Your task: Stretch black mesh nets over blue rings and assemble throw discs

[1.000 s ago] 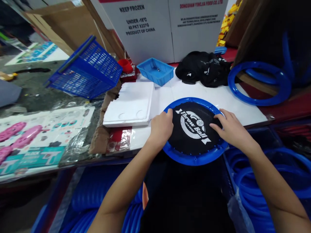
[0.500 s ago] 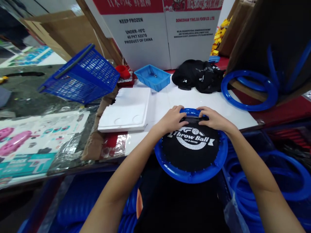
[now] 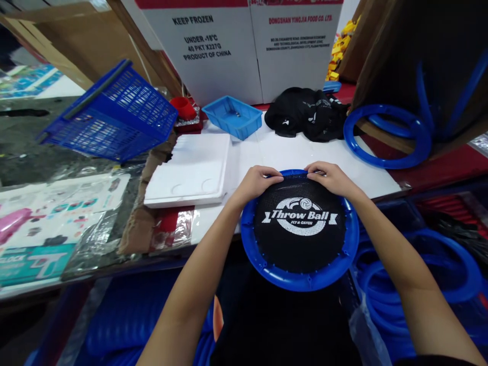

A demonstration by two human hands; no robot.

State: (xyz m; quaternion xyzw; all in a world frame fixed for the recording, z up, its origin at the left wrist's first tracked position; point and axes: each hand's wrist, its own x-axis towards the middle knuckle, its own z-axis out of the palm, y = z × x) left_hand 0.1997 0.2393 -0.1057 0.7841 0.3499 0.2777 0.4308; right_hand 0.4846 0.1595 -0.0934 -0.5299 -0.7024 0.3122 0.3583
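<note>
A blue plastic ring [image 3: 303, 282] with a round black mesh cloth [image 3: 299, 249] across it lies in front of me, tilted over the near edge of the table. White "Throw Ball" lettering is printed on the mesh. At the far rim, my left hand [image 3: 262, 182] pinches the mesh edge against the ring, a little left of the middle. My right hand [image 3: 331, 178] pinches the same edge just right of the middle, fingers over the rim. Between the hands the mesh reaches up to the ring. The undersides of both grips are hidden.
On the white tabletop are a foam slab [image 3: 190, 170], a light blue tray [image 3: 234, 119] with small bits inside, and a pile of black cloths [image 3: 305, 114]. A blue basket [image 3: 114, 114] leans at left. More blue rings [image 3: 387, 160] lie at right and in bins below.
The mesh edge has been pulled up to the far rim, closing the gap that showed there. Both hands have shifted from gripping across the gap to pinching along the rim.
</note>
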